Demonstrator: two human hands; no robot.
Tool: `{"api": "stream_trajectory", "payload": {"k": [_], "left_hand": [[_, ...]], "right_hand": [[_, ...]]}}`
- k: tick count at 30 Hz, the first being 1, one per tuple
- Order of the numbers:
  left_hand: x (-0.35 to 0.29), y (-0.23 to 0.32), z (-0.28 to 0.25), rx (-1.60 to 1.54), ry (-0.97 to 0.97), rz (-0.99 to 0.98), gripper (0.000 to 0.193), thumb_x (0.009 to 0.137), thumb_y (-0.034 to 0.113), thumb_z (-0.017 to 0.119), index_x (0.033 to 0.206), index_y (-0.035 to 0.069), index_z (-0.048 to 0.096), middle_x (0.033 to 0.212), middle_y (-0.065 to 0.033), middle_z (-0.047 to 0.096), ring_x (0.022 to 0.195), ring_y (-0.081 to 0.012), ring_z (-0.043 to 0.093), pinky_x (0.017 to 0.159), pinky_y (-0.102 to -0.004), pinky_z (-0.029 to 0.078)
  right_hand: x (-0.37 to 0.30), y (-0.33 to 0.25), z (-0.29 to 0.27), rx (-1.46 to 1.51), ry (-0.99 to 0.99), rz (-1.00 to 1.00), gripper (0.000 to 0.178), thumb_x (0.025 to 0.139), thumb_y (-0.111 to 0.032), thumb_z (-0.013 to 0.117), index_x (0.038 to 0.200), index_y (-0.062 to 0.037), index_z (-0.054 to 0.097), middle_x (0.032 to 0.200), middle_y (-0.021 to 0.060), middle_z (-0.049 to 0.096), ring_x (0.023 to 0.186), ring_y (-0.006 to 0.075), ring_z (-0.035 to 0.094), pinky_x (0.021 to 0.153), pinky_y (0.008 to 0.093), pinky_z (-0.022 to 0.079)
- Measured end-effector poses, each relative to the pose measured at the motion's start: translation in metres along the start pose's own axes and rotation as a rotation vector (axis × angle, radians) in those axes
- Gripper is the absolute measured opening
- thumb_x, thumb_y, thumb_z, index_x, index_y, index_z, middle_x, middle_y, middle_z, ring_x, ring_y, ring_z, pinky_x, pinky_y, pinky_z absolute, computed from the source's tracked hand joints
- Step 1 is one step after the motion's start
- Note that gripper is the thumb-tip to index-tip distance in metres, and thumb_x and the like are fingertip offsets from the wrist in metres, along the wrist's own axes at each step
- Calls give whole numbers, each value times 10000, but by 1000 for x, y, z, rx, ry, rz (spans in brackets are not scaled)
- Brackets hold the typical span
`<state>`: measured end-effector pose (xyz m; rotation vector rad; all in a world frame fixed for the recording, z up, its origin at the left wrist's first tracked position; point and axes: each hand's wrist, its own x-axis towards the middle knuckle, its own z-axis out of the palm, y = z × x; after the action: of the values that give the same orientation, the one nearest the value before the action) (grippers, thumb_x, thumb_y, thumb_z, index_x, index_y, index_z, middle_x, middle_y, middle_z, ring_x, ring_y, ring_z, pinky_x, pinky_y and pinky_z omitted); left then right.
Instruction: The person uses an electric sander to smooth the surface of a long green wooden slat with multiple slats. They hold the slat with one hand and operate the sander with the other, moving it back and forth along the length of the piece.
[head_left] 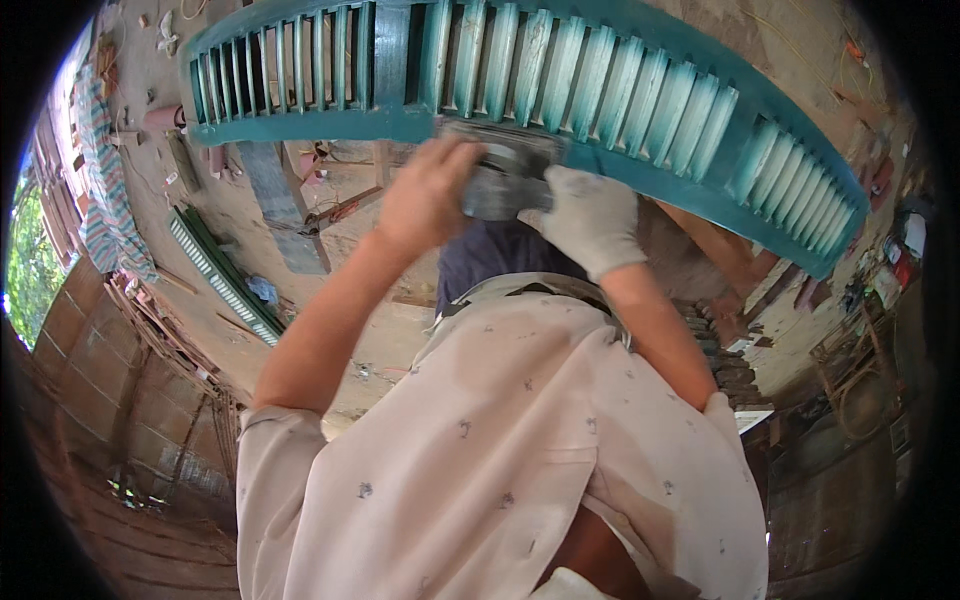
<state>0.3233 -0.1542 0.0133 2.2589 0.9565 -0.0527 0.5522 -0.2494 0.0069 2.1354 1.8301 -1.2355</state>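
A long green louvred shutter [400,124] stretches across the top of the head view; many slats toward the right show pale, whitish faces. At its near rail is a dark, boxy hand-held tool [505,192], smeared by motion, so its exact kind does not show. My bare left hand [436,190] is closed on the tool's left side. On its right side, my right hand [592,212], in a pale work glove, grips it with curled fingers. The tool's far edge overlaps the rail; whether it touches the rail cannot be made out.
Another green louvred panel [222,270] lies on the ground at left, near a grey board [284,215]. A striped cloth [105,190] hangs at far left. Dark stacked pieces [728,365] sit at right, below a wooden support [705,245] under the shutter.
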Motion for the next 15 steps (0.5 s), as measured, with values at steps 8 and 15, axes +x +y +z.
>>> {"api": "stream_trajectory", "payload": {"k": [8, 15], "left_hand": [[53, 137, 95, -176, 25, 130, 322, 803, 15, 729, 1101, 24, 608, 1156, -145, 640, 1091, -343, 680, 906, -439, 621], [21, 71, 58, -211, 105, 101, 381, 804, -11, 711, 1175, 29, 635, 1206, -136, 669, 1142, -371, 676, 909, -472, 620]], "right_hand": [[-94, 148, -16, -247, 82, 182, 389, 820, -316, 806, 1168, -145, 776, 1121, 112, 812, 1078, 345, 768, 873, 483, 601], [-50, 67, -12, -255, -14, 199, 376, 807, -325, 821, 1139, -152, 784, 1112, 119, 812, 1060, 355, 770, 900, 487, 598]]}}
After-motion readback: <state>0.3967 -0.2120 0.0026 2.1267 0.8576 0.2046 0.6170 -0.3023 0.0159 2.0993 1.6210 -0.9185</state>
